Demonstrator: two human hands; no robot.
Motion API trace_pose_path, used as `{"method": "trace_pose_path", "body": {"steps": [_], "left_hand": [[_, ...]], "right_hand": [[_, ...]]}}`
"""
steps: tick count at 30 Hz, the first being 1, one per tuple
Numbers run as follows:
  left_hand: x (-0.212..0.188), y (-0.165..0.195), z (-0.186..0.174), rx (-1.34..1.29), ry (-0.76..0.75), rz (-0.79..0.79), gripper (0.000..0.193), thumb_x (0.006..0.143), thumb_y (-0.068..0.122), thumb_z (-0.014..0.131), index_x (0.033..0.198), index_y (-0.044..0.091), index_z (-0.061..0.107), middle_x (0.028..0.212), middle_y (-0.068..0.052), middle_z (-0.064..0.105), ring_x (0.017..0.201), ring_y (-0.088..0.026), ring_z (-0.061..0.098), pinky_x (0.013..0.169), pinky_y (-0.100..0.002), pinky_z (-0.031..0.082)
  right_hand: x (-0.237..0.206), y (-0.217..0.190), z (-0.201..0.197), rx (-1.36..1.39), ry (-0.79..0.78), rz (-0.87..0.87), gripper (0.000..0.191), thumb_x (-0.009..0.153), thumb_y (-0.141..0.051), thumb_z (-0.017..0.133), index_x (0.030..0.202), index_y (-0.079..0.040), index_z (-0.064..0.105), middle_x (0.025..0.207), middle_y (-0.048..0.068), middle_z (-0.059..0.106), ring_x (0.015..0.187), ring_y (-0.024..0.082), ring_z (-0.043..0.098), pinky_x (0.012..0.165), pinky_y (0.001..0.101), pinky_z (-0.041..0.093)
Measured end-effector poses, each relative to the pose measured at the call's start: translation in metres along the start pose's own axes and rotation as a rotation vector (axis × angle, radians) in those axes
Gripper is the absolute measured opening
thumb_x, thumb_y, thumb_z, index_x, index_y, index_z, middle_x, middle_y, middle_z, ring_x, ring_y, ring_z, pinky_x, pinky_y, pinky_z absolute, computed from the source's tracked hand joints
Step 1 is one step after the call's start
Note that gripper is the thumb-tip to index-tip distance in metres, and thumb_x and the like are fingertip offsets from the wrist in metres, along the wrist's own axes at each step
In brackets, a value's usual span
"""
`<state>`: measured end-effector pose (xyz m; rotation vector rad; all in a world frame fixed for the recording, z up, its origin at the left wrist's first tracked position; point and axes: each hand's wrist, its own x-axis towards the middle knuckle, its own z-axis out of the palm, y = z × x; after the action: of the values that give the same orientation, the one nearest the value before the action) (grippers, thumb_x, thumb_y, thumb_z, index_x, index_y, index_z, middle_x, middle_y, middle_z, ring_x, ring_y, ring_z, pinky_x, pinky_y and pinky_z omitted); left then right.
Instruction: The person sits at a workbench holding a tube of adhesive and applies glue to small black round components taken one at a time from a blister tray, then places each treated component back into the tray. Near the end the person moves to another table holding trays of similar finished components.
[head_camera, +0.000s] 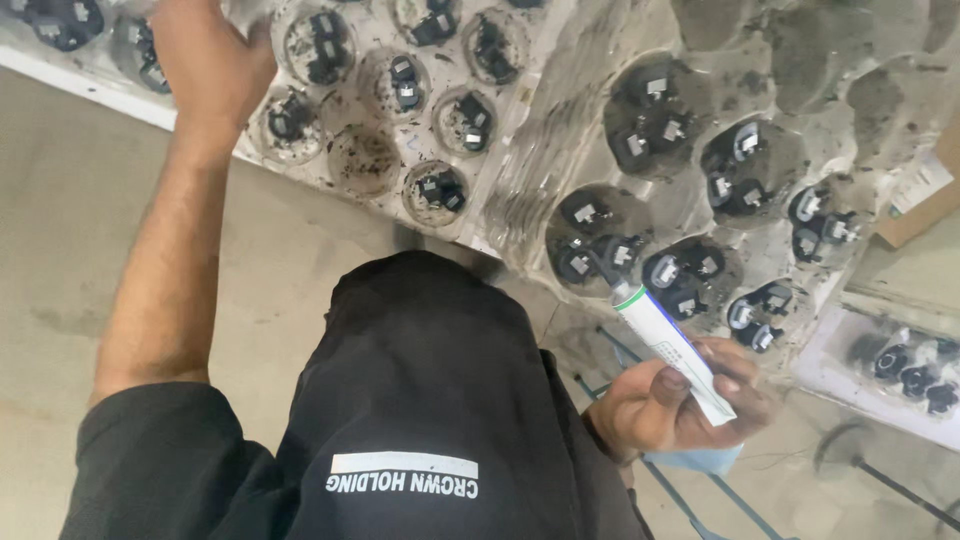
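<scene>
My left hand (205, 60) reaches up to the far left and rests on a clear plastic tray (500, 190). The tray's round cups hold small black parts (437, 190) with metal tabs. The hand's fingers run out of the top of the frame, so its grip is hidden. My right hand (670, 405) is low on the right, closed around a white tube with a green stripe (668, 345). The tube's dark nozzle points up and left, touching or almost touching black parts (590, 262) in a second, dirtier tray (780, 60).
My black shirt (400, 400) fills the lower middle. A brown cardboard box (925, 195) sits at the right edge, above a white tray (850, 340) holding more black parts. A blue object (705, 460) lies under my right hand. Thin metal rods (890, 490) cross the concrete floor (60, 200).
</scene>
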<state>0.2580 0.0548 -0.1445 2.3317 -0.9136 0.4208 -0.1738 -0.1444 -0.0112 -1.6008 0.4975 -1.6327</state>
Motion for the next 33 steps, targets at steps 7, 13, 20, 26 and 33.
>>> {"method": "trace_pose_path", "body": {"steps": [7, 13, 20, 26, 33], "left_hand": [[-0.075, 0.026, -0.005, 0.115, -0.337, -0.201, 0.040, 0.076, 0.030, 0.090, 0.105, 0.007, 0.075, 0.094, -0.017, 0.070, 0.084, -0.038, 0.067, 0.070, -0.048, 0.053], [-0.068, 0.035, 0.003, 0.162, -0.374, -0.188, 0.029, 0.080, 0.028, 0.089, 0.099, 0.010, 0.076, 0.093, -0.015, 0.070, 0.082, -0.036, 0.068, 0.073, -0.048, 0.055], [-0.089, 0.073, -0.023, -0.768, -0.229, -0.713, 0.029, 0.083, -0.003, 0.084, 0.104, 0.004, 0.065, 0.102, -0.007, 0.071, 0.095, -0.019, 0.073, 0.083, -0.030, 0.062], [-0.075, 0.160, -0.024, -1.684, -0.242, -0.720, 0.051, 0.078, -0.017, 0.079, 0.106, 0.010, 0.045, 0.114, -0.012, 0.062, 0.108, -0.023, 0.078, 0.091, -0.037, 0.069], [-0.049, 0.248, -0.074, -1.314, -0.382, -0.370, 0.039, 0.077, -0.003, 0.096, 0.109, 0.004, 0.075, 0.105, -0.003, 0.055, 0.089, -0.007, 0.058, 0.075, -0.020, 0.052]], "right_hand": [[-0.004, -0.004, 0.011, 0.042, -0.065, 0.039, 0.040, 0.090, -0.012, 0.083, 0.112, -0.009, 0.049, 0.094, 0.011, 0.056, 0.083, 0.022, 0.059, 0.064, 0.0338, 0.053], [0.000, -0.007, 0.014, 0.087, -0.038, 0.119, 0.042, 0.089, -0.013, 0.082, 0.114, -0.007, 0.049, 0.098, 0.008, 0.056, 0.085, 0.019, 0.057, 0.076, 0.0279, 0.051], [0.006, -0.018, 0.004, 0.285, -0.008, 0.462, 0.042, 0.099, -0.012, 0.077, 0.131, -0.008, 0.050, 0.108, 0.012, 0.062, 0.079, 0.019, 0.063, 0.074, 0.0287, 0.052], [0.011, -0.015, 0.002, 0.487, -0.038, 0.647, 0.036, 0.104, -0.006, 0.076, 0.129, -0.010, 0.049, 0.115, 0.011, 0.063, 0.090, 0.021, 0.067, 0.086, 0.0340, 0.056], [-0.003, -0.020, 0.005, 0.154, -0.002, 0.283, 0.045, 0.096, -0.019, 0.085, 0.124, -0.012, 0.051, 0.120, 0.008, 0.062, 0.106, 0.017, 0.065, 0.093, 0.0275, 0.056]]}}
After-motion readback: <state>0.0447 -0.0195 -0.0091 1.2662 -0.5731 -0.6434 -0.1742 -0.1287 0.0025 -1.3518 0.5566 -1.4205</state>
